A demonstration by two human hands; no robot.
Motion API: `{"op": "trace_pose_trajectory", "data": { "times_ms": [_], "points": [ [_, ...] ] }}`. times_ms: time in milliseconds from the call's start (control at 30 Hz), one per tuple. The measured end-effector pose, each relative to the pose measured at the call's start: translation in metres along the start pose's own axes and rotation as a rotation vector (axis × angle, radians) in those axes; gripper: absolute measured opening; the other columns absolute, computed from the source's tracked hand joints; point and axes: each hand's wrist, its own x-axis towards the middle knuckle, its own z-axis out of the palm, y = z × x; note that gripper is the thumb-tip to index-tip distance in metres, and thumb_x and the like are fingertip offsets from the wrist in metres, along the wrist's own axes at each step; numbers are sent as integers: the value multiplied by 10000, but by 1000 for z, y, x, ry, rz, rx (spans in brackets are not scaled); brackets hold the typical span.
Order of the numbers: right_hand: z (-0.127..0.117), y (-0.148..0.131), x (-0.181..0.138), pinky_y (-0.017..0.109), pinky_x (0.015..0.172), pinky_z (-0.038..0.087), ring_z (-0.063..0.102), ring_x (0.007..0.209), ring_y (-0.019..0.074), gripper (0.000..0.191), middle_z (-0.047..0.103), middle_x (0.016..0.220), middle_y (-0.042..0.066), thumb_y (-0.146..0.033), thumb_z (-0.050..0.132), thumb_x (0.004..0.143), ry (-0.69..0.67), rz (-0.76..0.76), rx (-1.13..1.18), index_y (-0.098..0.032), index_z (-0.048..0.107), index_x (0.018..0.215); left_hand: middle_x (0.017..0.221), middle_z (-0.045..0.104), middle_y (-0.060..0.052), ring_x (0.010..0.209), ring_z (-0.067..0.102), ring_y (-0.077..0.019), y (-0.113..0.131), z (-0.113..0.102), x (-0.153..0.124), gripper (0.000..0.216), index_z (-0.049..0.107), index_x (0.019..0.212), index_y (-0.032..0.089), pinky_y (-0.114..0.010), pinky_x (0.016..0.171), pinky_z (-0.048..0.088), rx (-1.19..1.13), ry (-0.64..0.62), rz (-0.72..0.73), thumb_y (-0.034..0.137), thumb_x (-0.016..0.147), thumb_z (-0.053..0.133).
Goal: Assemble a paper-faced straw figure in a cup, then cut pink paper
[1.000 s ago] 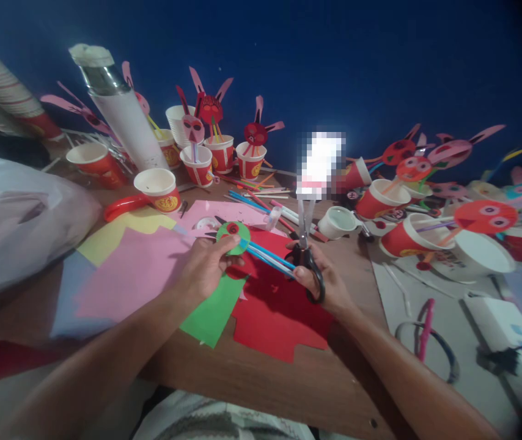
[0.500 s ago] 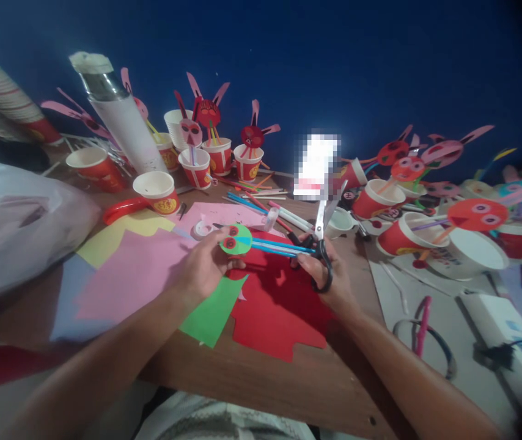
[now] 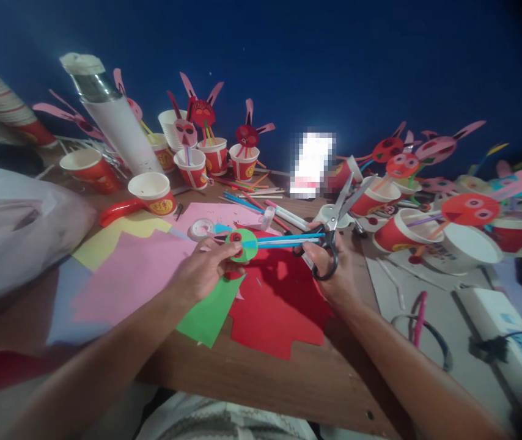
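Pinching a round green paper face point(image 3: 250, 246) between thumb and fingers, the left hand point(image 3: 203, 266) holds it above the table point(image 3: 224, 373), its blue and white drinking straws point(image 3: 283, 241) stretching over a red paper sheet point(image 3: 279, 318) to the right hand point(image 3: 338, 275), which grips black-handled scissors point(image 3: 333, 222), blades apart; a tape roll point(image 3: 195, 231) lies just beyond the left hand

Smooth metal scissor blades point(image 3: 337, 211)
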Motion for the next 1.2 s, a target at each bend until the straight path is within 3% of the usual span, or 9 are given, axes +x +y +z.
{"op": "trace_pose_trajectory", "data": {
  "times_ms": [167, 433, 533, 667, 867, 967, 1067, 1200],
  "points": [
    [-6, -4, 6, 279, 613, 441, 583, 654, 165, 296, 600, 718, -27, -310, 641, 762, -5, 3, 28, -246, 507, 1017, 642, 666, -27, 570, 642, -177, 2, 1, -4, 143, 679, 769, 143, -276, 510, 522, -7, -70, 19, 222, 656, 714],
    [-22, -8, 16, 312, 607, 448, 590, 653, 187, 320, 600, 721, -5, -369, 675, 729, -190, 21, 48, -261, 552, 1004, 873, 698, -167, 794, 655, -248, 22, -5, -2, 567, 703, 927, 83, -321, 675, 531, -114, -216, -106, 590, 728, 549],
    [-26, -10, 18, 311, 600, 439, 577, 644, 186, 331, 606, 734, 1, -368, 665, 737, -288, 31, -25, -263, 555, 1030, 875, 698, -152, 791, 646, -228, 18, -8, -2, 399, 722, 881, 110, -292, 680, 516, 71, -278, -115, 461, 713, 634],
    [-28, -13, 18, 275, 578, 406, 544, 652, 167, 357, 586, 755, -6, -350, 683, 710, -377, 34, -102, -235, 576, 1031, 749, 694, -62, 611, 614, -156, 9, -3, -10, 209, 725, 855, 173, -222, 547, 467, 345, -404, -238, 244, 660, 703],
    [-21, -22, 15, 253, 574, 386, 498, 612, 130, 369, 541, 743, -19, -376, 705, 695, -448, 29, -153, -215, 585, 1005, 593, 637, 4, 467, 536, -97, 7, 11, -20, 100, 713, 751, 174, -170, 412, 386, 606, -462, -327, 187, 655, 688],
    [-16, -23, 13, 266, 591, 394, 505, 625, 139, 353, 544, 754, -9, -421, 691, 718, -395, 28, -147, -212, 576, 979, 570, 621, 8, 428, 506, -83, 5, 11, -19, 45, 684, 696, 165, -164, 378, 365, 577, -408, -283, 193, 663, 700],
    [-15, -17, 13, 275, 600, 398, 518, 633, 151, 366, 541, 716, -12, -493, 624, 775, -350, -5, -72, -227, 546, 1013, 627, 661, -12, 478, 561, -96, 3, 9, -13, 119, 681, 745, 156, -175, 429, 426, 407, -243, -203, 205, 653, 740],
    [-14, -10, 10, 274, 578, 399, 516, 589, 147, 396, 559, 657, -13, -536, 565, 813, -435, -4, -35, -220, 527, 1049, 610, 643, 6, 548, 594, -100, 6, 4, -1, 156, 651, 705, 149, -192, 536, 491, 77, -31, -12, 182, 621, 778]
  ]
}}
